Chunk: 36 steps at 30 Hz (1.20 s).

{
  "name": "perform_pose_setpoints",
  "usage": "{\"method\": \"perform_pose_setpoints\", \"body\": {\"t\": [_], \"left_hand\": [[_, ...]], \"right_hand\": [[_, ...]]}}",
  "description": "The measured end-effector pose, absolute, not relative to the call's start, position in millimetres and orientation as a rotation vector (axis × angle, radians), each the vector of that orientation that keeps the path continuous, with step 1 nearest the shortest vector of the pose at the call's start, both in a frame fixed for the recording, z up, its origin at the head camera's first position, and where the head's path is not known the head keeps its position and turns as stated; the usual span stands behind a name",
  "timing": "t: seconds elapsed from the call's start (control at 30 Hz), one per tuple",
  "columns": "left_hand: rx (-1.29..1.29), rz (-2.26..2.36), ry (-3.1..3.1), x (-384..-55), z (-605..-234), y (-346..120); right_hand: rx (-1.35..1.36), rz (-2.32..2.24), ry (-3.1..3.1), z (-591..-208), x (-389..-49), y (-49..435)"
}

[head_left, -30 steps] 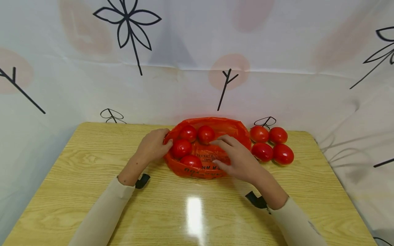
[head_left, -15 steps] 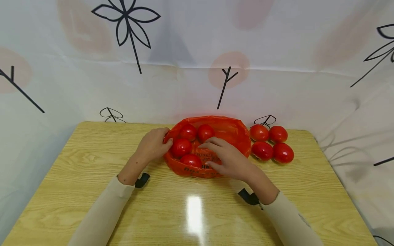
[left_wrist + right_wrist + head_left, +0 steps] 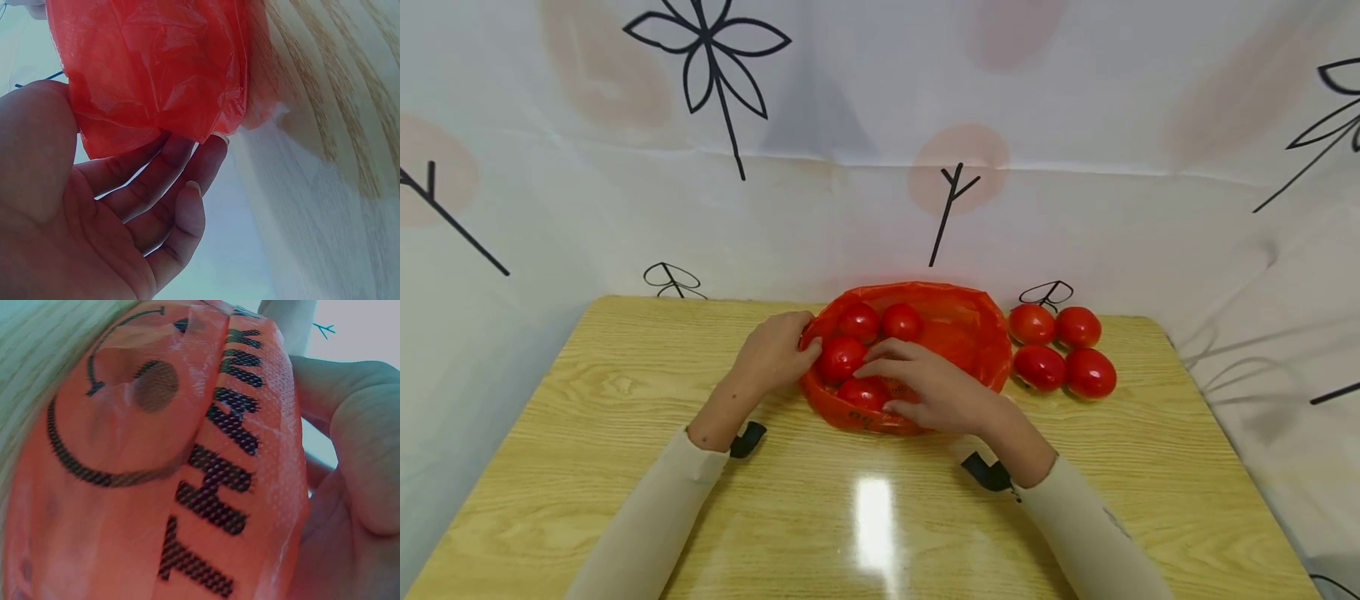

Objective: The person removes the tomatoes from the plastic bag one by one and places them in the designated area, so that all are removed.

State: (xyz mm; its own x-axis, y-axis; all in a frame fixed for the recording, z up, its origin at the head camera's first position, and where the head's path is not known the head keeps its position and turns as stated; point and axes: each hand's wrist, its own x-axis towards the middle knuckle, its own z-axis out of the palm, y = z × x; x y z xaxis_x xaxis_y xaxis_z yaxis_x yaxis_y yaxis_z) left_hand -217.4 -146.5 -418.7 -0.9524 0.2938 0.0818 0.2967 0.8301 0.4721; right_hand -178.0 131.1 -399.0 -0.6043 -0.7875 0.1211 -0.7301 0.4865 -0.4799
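Note:
A red plastic bag (image 3: pixel 977 333) lies on the table with its mouth held wide, several tomatoes in its left half. My left hand (image 3: pixel 772 354) grips the bag's left rim, thumb on the inner side; the left wrist view has the red film (image 3: pixel 156 69) between thumb and fingers. My right hand (image 3: pixel 936 387) reaches into the bag from the right, its fingers and thumb spread over the front tomato (image 3: pixel 861 393). Fingertips come right up to another tomato (image 3: pixel 841 358). Past them sit two more tomatoes, one (image 3: pixel 859 322) left of the other (image 3: pixel 902 322).
Just right of the bag, several tomatoes (image 3: pixel 1078 329) form a tight cluster on the wooden table (image 3: pixel 625 400). A white patterned cloth (image 3: pixel 850 217) hangs behind the table's back edge. Black printed letters (image 3: pixel 219 444) mark the bag's outside.
My right hand has moved left across the inside of the bag, from its middle to over the front tomato. The left hand has stayed at the rim.

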Motion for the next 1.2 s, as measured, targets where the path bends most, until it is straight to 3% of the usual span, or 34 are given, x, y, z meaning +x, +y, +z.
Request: {"method": "perform_pose_setpoints", "body": {"t": [0.43, 1.2], "left_hand": [[-0.484, -0.782, -2.996, -217.0, -419.0, -146.2], [-0.476, -0.780, -3.000, -216.7, -419.1, -147.4]], "right_hand": [[-1.447, -0.717, 2.425, -408.3, -182.1, 121.9], [-1.353, -0.741, 2.457, -416.5, -181.4, 118.9]]}}
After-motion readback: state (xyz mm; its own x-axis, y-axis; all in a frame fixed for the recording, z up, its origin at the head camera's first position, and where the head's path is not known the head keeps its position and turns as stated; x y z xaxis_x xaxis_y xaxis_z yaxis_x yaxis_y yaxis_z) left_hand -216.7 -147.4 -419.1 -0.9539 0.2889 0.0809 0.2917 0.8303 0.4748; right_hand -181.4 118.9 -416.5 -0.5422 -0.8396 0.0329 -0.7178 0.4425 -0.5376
